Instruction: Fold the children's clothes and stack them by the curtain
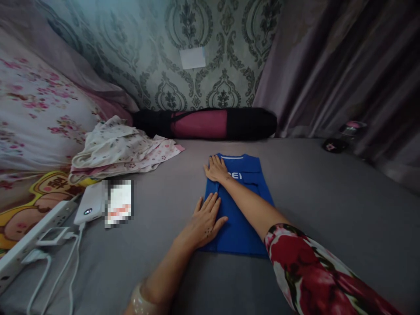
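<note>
A blue shirt [243, 218] with white lettering and a pale neckline strip lies folded into a long panel on the grey sheet. My left hand [207, 218] rests flat along its left edge, fingers spread and thumb out over the cloth. Farther up, my right hand [215, 169] reaches across and presses on the shirt's upper left corner, its fingers stretched out. My right forearm hides part of the lettering and the middle of the shirt. Neither hand is gripping the fabric as far as I can see.
Crumpled patterned cloth [121, 146] lies at the left. Nearer are a white power bank [90, 203], a power strip [36, 236] with cables and a blurred-out item [120, 203]. A black and pink roll [200, 124] sits along the wall; a dark jar-like object [341, 138] stands far right.
</note>
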`<state>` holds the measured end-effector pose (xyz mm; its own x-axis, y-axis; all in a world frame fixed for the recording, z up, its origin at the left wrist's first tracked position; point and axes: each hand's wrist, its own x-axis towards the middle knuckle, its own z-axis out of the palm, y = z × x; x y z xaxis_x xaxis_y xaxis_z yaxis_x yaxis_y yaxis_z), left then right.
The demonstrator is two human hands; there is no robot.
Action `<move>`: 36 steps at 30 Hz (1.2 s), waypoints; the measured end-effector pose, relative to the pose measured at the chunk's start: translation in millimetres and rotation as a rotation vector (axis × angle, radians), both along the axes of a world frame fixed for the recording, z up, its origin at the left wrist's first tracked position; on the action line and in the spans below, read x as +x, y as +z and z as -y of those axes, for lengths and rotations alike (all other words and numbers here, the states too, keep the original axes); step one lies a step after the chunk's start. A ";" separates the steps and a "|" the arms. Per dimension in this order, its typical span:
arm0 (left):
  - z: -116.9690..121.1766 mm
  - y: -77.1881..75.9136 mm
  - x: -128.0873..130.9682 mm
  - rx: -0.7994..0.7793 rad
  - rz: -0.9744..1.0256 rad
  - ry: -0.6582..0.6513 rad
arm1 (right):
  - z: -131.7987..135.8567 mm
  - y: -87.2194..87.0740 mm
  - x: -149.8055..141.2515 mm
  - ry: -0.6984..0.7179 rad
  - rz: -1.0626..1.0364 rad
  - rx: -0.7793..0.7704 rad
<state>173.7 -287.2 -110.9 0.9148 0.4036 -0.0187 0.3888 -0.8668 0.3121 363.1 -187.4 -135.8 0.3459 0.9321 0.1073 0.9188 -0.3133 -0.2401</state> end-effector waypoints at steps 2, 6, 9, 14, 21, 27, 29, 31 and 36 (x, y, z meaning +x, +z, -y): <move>-0.6 -1.5 -0.5 0.002 0.018 -0.002 | -0.1 1.5 1.0 0.003 -0.020 -0.005; -2.7 -5.4 -1.1 0.053 0.098 0.017 | 2.6 12.0 2.6 0.014 -0.096 -0.056; -0.9 -6.0 0.5 0.129 0.138 0.136 | 12.2 19.4 -1.0 0.010 -0.116 -0.050; 9.9 -11.2 4.5 0.162 0.098 0.164 | 36.4 15.2 -15.1 0.045 -0.083 -0.047; 14.5 -24.7 6.7 0.146 0.078 0.127 | 44.9 5.9 -21.7 0.032 -0.080 -0.042; 9.4 -17.0 6.5 0.076 0.071 0.136 | 41.8 15.5 -13.0 0.064 -0.186 -0.066; 5.8 -12.0 5.5 0.057 0.095 0.173 | 48.5 26.0 -3.3 0.077 -0.303 -0.062; 1.8 -8.4 4.3 0.068 0.138 0.226 | 64.6 37.1 10.1 0.062 -0.361 -0.017; -1.0 -11.6 4.0 0.088 0.122 0.265 | 144.8 42.4 48.5 -0.007 -0.300 0.000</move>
